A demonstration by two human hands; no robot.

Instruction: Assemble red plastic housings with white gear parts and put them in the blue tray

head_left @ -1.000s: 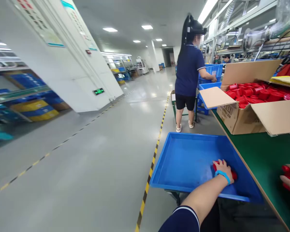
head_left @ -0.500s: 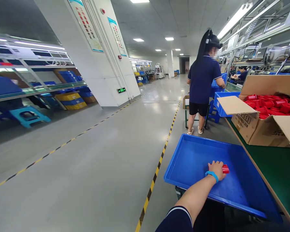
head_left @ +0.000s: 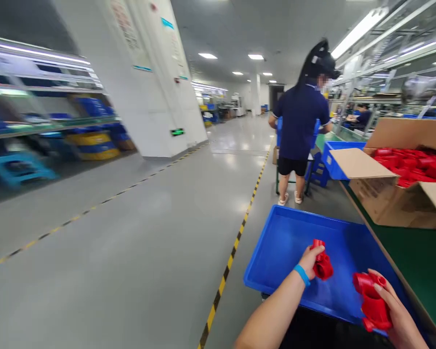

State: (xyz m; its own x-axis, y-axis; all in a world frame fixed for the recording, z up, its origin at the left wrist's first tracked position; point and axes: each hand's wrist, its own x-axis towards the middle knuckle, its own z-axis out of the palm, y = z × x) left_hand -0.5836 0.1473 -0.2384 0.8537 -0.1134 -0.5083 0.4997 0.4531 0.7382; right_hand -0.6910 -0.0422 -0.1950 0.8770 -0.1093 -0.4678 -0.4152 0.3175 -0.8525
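My left hand (head_left: 308, 261), with a blue band at the wrist, is closed around a red plastic part (head_left: 322, 266) above the blue tray (head_left: 287, 237). Over the tray's right side, my right hand (head_left: 392, 303) grips red plastic parts (head_left: 375, 305) with round openings; whether they are one piece or two I cannot tell. The two hands are apart, and the tray's floor shows between them.
An open cardboard box (head_left: 380, 194) of red parts stands on the green bench (head_left: 410, 247) at the right, beside a blue bin (head_left: 332, 157). A person (head_left: 300, 121) stands beyond the tray. A yellow-black line (head_left: 236, 247) runs along the floor.
My right hand has come into view holding red parts. My left hand has lifted and turned, showing more of its red part. The person ahead has shifted slightly left.
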